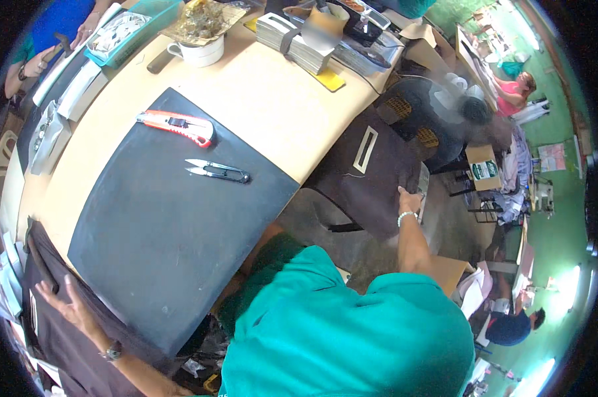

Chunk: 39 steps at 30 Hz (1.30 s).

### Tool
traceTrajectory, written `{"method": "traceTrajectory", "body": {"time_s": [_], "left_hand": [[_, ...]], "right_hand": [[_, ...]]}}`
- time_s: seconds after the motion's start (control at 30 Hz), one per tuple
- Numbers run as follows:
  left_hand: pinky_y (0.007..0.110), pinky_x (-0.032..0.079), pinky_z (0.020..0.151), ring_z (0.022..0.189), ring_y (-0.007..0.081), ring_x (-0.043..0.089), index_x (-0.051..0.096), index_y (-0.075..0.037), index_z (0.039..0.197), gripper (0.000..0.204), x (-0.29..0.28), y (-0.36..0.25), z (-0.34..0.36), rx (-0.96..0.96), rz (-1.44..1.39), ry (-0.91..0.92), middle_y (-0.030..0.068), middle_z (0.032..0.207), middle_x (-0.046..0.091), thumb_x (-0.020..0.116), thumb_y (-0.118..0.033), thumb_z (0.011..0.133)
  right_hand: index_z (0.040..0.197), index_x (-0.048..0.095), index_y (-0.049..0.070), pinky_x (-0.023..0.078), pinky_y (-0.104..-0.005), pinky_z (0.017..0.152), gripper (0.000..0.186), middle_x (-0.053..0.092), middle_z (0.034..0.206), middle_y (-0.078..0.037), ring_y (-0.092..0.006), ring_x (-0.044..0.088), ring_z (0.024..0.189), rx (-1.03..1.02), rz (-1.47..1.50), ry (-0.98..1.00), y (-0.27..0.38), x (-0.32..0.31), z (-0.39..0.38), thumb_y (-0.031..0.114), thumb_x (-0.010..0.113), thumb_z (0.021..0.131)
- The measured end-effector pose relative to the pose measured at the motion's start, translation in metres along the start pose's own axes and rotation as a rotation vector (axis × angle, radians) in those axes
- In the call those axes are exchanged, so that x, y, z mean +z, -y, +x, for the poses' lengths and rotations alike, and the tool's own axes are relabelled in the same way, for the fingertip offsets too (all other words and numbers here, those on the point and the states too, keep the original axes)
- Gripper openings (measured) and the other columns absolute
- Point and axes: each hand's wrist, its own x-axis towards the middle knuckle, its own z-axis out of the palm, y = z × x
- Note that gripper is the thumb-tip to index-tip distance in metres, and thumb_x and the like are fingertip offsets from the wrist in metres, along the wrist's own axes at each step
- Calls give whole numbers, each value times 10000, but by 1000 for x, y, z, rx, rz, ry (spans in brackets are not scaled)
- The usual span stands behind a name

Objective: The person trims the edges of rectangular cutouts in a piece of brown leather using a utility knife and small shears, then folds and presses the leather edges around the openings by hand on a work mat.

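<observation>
At the lower left, my left hand [74, 308] is open with its fingers spread. It is over dark brown cloth [54, 337] that hangs along the table's edge. To the right, my right hand [410, 200] is closed on the edge of a dark brown fabric piece [385, 175]; its fingertips are partly hidden. A cream rectangular frame shape [366, 149] shows on that fabric. Between my arms lies a black mat [153, 231] on the table. A red-and-white box cutter [176, 125] and black thread snips [218, 171] rest on the mat.
The pale wooden table [266, 126] carries a white mug [200, 53], a bound stack of cards [296, 41] and a teal basket [124, 33] of small pieces. A black fan [425, 112] stands beyond the right side. Another person's hand [38, 63] is at the upper left.
</observation>
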Motion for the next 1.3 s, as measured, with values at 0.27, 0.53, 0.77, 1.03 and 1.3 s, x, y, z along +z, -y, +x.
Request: {"method": "traceTrajectory", "body": {"time_s": [0.27, 0.53, 0.77, 1.03, 1.3], "left_hand": [[419, 210, 1090, 1336, 252, 265, 191, -82, 1438, 688, 13, -86, -39, -142, -364, 250, 156, 1442, 297, 576, -154, 872], [441, 248, 1076, 1321, 298, 310, 214, -78, 1433, 592, 31, -134, -30, -237, -858, 520, 184, 1417, 335, 446, -276, 927], [487, 285, 1040, 1297, 342, 327, 257, -55, 1406, 629, 35, -160, -37, -601, -1284, 465, 200, 1412, 318, 406, -404, 904], [538, 241, 1046, 1316, 359, 283, 315, -85, 1384, 719, -23, -170, -19, 556, -381, 543, 187, 1420, 306, 570, -396, 787], [590, 198, 1052, 1334, 376, 240, 373, -115, 1362, 827, 24, -153, -28, 749, 57, 811, 175, 1428, 294, 734, -388, 670]], "right_hand": [[1097, 592, -5, 406, -395, 950, 398, 605, 1125, -124, -293, 563, 1026, 379, 1189, 798, 31, -55, 12, 204, 674, 768], [1046, 598, -30, 488, -306, 799, 326, 632, 1008, -101, -185, 596, 918, -896, 1183, 720, 211, -207, -170, 135, 655, 770], [1013, 623, 81, 241, -637, 973, 565, 518, 1182, -204, -387, 402, 1196, -2506, 750, 1101, 267, -181, -388, 566, 620, 723], [1326, 401, 51, 256, -372, 1054, 569, 429, 1342, -116, -217, 368, 1258, -1287, 792, 2441, 242, -123, -446, 473, 371, 945], [1293, 401, 3, 308, -414, 1058, 598, 461, 1313, -143, -266, 444, 1202, 132, 1341, 2714, 257, -83, -412, 481, 263, 960]]}}
